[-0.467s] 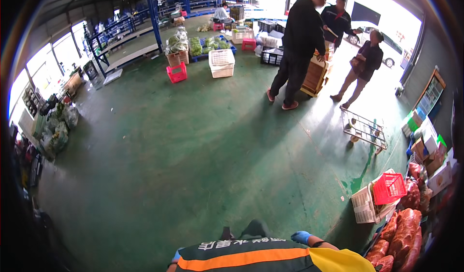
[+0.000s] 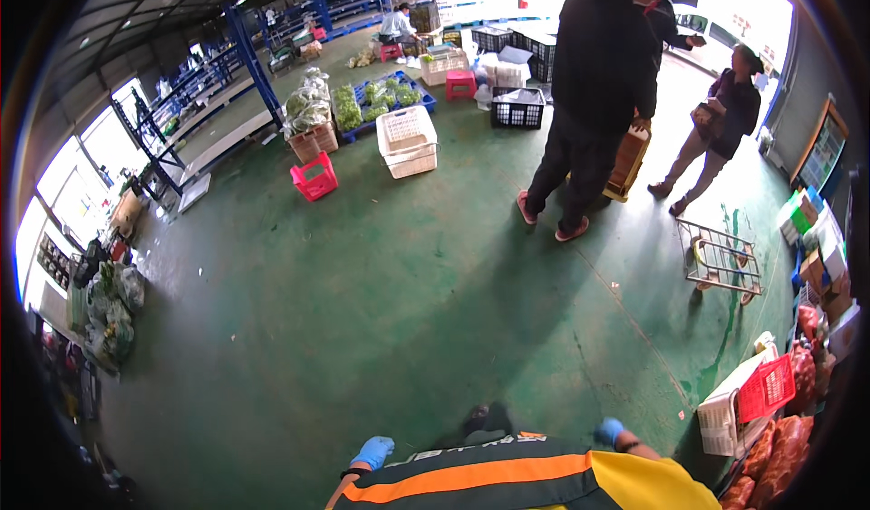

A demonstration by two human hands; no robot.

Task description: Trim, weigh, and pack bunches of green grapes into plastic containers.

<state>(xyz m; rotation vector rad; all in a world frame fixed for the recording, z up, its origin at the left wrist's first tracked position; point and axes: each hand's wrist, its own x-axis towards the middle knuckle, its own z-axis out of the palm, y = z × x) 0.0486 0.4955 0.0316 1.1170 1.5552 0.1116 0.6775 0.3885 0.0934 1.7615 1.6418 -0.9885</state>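
Observation:
My left hand (image 2: 373,452), in a blue glove, hangs beside the dark vest (image 2: 471,479) with its orange stripe. Its fingers point inward, loosely apart, and nothing shows in them. My right hand (image 2: 610,432), also blue-gloved, is at the vest's other side with a dark band at the wrist. Motion smears its fingers, and I see no object in it. Nearest to that hand are a white plastic crate (image 2: 720,424) and a red basket (image 2: 767,388). Green floor (image 2: 362,329) stretches before me.
Ahead stand a person in black (image 2: 603,75), one partly hidden behind, and another (image 2: 725,116) at the right. A metal trolley (image 2: 722,261) lies low near them. Farther off are white crates (image 2: 407,143), a red stool (image 2: 314,177), vegetables (image 2: 376,102) and blue racks (image 2: 254,61).
The crates and people ahead appear larger and nearer. My left hand has come forward into fuller view, and my right hand has shifted right. The person in black faces more toward the right.

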